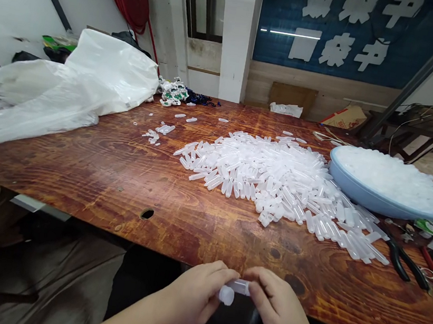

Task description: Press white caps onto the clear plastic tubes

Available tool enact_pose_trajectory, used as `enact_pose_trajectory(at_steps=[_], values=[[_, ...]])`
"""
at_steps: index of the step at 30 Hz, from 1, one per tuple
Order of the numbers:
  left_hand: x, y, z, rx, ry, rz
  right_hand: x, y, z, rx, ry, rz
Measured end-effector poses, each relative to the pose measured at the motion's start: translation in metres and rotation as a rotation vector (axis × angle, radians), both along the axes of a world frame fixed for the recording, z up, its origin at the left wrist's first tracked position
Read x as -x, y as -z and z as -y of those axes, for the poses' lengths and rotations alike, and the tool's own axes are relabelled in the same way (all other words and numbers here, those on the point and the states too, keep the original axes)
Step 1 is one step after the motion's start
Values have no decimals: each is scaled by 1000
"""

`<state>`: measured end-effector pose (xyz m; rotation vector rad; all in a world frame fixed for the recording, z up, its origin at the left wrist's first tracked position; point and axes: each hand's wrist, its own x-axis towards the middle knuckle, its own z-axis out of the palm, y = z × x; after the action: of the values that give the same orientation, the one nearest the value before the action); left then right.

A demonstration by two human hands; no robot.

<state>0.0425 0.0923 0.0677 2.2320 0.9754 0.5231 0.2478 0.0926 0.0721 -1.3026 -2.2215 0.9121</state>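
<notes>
Over the table's near edge, my left hand (197, 289) is closed on a small translucent plastic tube (240, 286). My right hand (275, 305) pinches the right end of this same tube, so it bridges the two hands. A round whitish end, like a capped second tube (226, 295), pokes out below the thumb of my left hand; the rest of it is hidden in the fingers. Beyond the hands lies a wide heap of similar loose tubes (248, 161). Small white caps (270, 206) are gathered at the heap's near side.
A blue basin (379, 197) piled with whitish pieces stands at the right. Black-handled pliers (405, 261) lie below it. A large white plastic bag (109, 71) covers the far left of the wooden table (99, 168), which has a hole (147, 214) near its front edge.
</notes>
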Motion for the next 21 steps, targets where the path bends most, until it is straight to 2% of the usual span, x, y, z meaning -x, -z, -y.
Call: enact_pose_trajectory(at_steps=[4,9,13,15,18,20,21], values=[[4,-4,10,163,-52,105,3,5,7,-95,-93,-59],[6,-5,16,227,-68,137,8,10,11,-44,4,-48],[7,-6,17,280,-82,159,11,8,10,-128,-169,1],[7,-7,19,300,-61,148,13,8,11,-162,-173,19],[8,-10,21,334,-29,102,13,8,10,-116,-193,57],[9,-7,21,420,-43,49,6,4,4,-81,-219,78],[9,-4,20,497,-55,7,0,2,-2,-84,-188,80]])
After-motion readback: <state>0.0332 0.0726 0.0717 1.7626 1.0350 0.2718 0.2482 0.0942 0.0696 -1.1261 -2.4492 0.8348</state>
